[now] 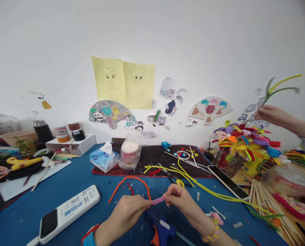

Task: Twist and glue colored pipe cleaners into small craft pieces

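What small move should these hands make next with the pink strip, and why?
Perhaps bend the pink strip gently: the left hand pinches one side, the right hand the other, and the stretch between looks nearly straight.

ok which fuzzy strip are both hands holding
The short pink strip, between left hand and right hand; the orange strip and long yellow strips lie on the table.

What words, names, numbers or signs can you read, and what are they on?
"囍", in red, on the white fan.
Too blurred to read: the blue writing on the white device and the lettering on the tissue pack.
Too small: the label on the glue gun.
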`<state>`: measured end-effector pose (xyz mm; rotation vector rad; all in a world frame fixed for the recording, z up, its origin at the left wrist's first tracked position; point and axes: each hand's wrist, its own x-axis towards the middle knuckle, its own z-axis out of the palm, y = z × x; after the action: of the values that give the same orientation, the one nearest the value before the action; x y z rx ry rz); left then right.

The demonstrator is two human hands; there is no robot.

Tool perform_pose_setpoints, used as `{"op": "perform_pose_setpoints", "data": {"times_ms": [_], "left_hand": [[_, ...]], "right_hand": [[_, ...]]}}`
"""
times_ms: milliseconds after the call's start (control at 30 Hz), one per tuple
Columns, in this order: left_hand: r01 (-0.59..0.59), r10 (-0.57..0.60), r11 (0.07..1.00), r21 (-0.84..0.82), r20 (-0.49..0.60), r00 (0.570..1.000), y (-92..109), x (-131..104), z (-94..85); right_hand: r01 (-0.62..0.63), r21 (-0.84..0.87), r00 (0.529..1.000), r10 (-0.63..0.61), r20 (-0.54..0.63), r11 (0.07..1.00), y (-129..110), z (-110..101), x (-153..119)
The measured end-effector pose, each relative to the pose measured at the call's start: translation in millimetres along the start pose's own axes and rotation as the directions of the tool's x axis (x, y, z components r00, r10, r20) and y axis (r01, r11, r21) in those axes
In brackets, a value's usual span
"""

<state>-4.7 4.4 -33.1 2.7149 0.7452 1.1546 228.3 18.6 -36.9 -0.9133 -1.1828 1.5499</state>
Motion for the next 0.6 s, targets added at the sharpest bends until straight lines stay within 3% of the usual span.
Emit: {"op": "perform_pose_setpoints", "data": {"times_ms": [600], "left_hand": [[0.017,-0.017,0.999,0.042,-0.002,1.000,-1.7,-0.4,1.7]], "right_hand": [[0.033,-0.006,0.999,-0.033,0.023,0.999,1.9,-0.4,-1.9]]}}
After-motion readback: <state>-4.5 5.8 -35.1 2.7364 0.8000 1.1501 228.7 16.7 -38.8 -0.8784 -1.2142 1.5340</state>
